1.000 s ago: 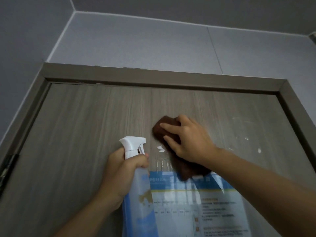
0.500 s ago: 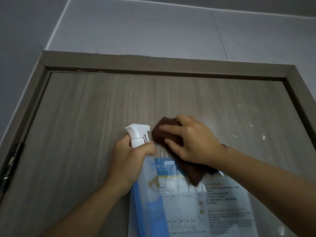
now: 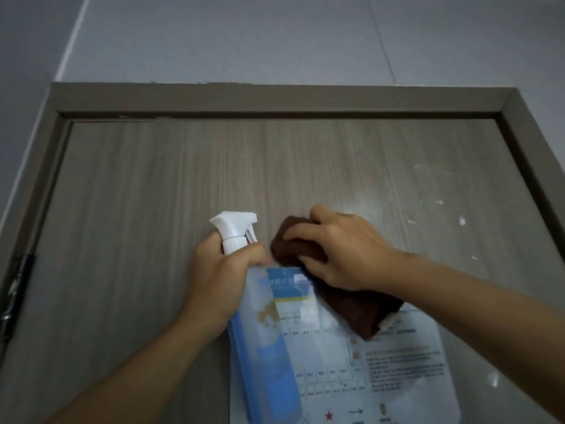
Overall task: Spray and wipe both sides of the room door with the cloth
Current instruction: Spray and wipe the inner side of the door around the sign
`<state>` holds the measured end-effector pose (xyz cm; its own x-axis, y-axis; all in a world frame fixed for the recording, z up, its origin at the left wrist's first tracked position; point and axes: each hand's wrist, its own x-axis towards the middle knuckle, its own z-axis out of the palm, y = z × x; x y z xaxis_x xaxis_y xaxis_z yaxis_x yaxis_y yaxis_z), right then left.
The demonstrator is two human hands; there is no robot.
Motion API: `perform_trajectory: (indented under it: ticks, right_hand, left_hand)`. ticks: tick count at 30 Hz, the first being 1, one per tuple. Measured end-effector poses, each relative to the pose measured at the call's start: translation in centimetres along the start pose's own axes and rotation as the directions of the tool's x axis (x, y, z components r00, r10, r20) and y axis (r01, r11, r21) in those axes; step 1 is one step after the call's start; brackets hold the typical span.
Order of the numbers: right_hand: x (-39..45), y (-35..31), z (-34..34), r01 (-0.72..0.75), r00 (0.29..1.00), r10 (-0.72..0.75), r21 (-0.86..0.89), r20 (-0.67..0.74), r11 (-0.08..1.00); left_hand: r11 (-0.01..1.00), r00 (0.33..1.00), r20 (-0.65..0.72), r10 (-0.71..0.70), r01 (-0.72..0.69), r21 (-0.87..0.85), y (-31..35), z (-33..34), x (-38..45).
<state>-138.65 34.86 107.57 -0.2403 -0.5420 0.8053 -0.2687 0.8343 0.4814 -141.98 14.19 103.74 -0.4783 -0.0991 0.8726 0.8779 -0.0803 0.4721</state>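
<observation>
Where the one printed notice (image 3: 397,371) is stuck to the door (image 3: 137,209), its writing is too blurred to read beyond a blue header band with a few pale characters, a grid of small boxes, lines of dark text at the right and a red star near the bottom edge. One spray bottle (image 3: 263,347), clear with blue liquid and a white trigger head, shows no legible label; the left hand (image 3: 223,280) grips its neck, fingers curled round just under the trigger. One dark brown cloth (image 3: 360,313) lies flat against the door, overlapping the notice's upper right part, and the right hand (image 3: 342,249) presses it there with fingers bent over its upper edge. Several white smears mark the door at the far right. A single hinge (image 3: 15,289) shows on the left of the frame (image 3: 275,99).
</observation>
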Motion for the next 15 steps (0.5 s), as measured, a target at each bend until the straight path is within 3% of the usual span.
perform_trajectory:
  ticks: [3,7,9,12,15]
  right_hand:
    - [2.2,2.9,-1.7,-0.120,0.991,0.115,-0.076,-0.061,0.990]
    - [5.7,4.9,-2.6,-0.401,0.891,0.382,-0.031,-0.246,0.915]
    - [4.7,3.3,-1.3,-0.329,0.919,0.304,-0.064,-0.251,0.942]
    - [1.0,0.5,0.0,-0.020,0.997,0.018,-0.025,-0.069,0.999]
    - [0.2,1.2,-0.6,0.017,0.999,-0.015,-0.043,0.032,0.999]
  left_hand:
    - [1.000,1.000,0.005,-0.007,0.007,0.002,-0.1,-0.1,0.1]
    - [1.000,1.000,0.017,-0.008,0.008,0.018,-0.2,-0.2,0.1]
    - [1.000,1.000,0.012,-0.004,0.004,0.021,-0.1,-0.1,0.1]
    - [1.000,1.000,0.007,0.006,-0.006,0.012,0.0,0.0,0.1]
    - [1.000,1.000,0.023,0.011,-0.011,0.020,0.0,0.0,0.1]
